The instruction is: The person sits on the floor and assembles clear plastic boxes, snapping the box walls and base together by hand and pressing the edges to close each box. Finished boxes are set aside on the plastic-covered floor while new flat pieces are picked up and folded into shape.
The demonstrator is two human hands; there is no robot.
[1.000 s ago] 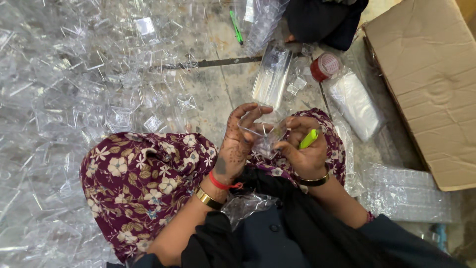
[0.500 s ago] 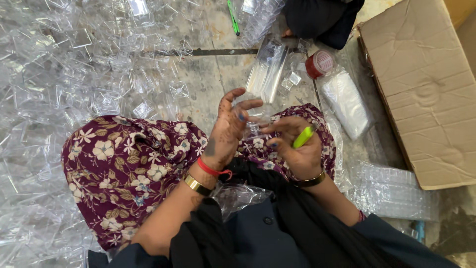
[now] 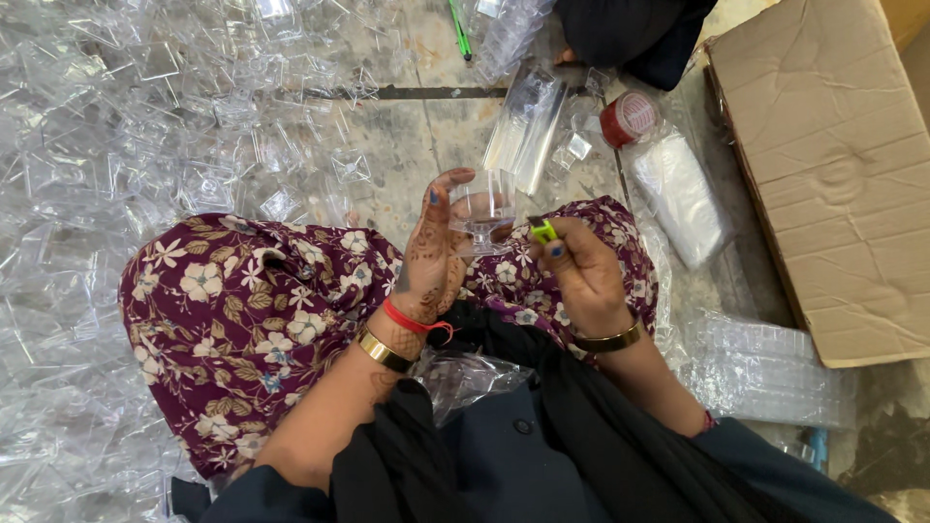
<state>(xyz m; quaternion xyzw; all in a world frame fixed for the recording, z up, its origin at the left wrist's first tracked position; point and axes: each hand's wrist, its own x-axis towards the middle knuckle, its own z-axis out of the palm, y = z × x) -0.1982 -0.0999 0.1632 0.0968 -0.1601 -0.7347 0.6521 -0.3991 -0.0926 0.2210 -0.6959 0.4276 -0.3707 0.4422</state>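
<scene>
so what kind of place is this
Probably an informal workshop or home piecework spot: a person sits on a bare floor heaped with clear plastic pieces, a worn cardboard box alongside, the left hand holding a clear plastic cup.

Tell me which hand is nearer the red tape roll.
Right. The right hand sits below and a little left of the tape roll, gripping a green tool; the left hand is farther left, holding a clear cup.

Grey concrete floor [image 3: 417, 145] under heaps of clear plastic pieces [image 3: 116, 107], cardboard box [image 3: 823, 165] at right
</scene>
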